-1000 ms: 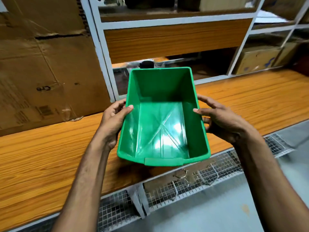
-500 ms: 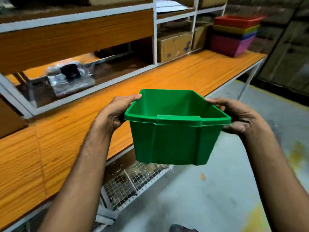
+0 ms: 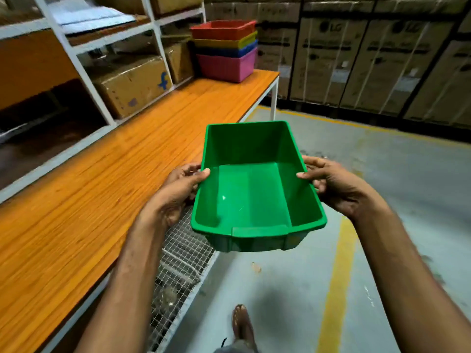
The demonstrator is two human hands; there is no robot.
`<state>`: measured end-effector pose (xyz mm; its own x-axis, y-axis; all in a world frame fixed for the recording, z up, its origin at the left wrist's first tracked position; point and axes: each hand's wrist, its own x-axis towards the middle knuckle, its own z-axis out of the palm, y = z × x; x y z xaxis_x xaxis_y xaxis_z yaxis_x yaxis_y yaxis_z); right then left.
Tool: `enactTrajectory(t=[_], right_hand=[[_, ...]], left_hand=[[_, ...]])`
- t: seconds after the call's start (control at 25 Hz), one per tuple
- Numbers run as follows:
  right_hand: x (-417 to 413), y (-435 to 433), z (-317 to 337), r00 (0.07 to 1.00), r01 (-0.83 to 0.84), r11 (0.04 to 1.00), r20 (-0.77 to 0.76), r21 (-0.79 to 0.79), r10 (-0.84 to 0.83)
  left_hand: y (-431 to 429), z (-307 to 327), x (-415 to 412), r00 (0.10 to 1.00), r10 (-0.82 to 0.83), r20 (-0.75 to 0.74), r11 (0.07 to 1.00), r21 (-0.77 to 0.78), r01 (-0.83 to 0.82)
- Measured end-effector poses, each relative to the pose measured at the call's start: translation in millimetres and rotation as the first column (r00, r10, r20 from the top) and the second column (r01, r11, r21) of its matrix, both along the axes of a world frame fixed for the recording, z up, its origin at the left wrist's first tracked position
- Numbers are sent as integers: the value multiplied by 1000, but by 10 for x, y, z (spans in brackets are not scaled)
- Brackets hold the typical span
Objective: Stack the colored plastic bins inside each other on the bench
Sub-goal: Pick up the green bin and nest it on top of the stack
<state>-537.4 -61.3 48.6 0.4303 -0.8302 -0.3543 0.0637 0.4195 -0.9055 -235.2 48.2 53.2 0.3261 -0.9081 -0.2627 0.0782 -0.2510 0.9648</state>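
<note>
The empty green bin [image 3: 254, 194], now tipped showing its floor, is gripped by left hand [image 3: 178, 189] and right hand [image 3: 334, 184] beyond the table's [image 3: 102, 174] front edge.

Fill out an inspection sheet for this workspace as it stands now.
Surface: long orange wood-grain bench, its top bare except at the far end.
Job's things: empty green plastic bin held in the air beside the bench, over the floor; nested stack of bins at the far end of the bench, pink at the bottom, then blue, yellow, red on top.
Clutter: brown cardboard boxes on the white shelving behind the bench.
Hands: left hand and right hand grip the green bin's side rims.
Cables: nothing seen.
Surroundings: grey floor with yellow painted line; wall of large strapped cartons; wire mesh under the bench.
</note>
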Motion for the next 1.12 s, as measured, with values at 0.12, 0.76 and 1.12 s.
enactTrajectory(t=[0.12, 0.76, 1.12], right_hand=[[-225, -388, -148, 994, 71, 986, -68, -151, -82], [-853, -3386, -163, 920, 277, 849, -130, -449, -370], [-1384, -6242, 225, 988, 147, 975, 71, -167, -137]], left_hand=[[-628, -246, -161, 995, -90, 44, 989, -110, 95], [-4302, -459, -795, 984, -169, 52, 958, -227, 177], [-6450, 249, -1413, 999, 8, -38, 974, -227, -16]])
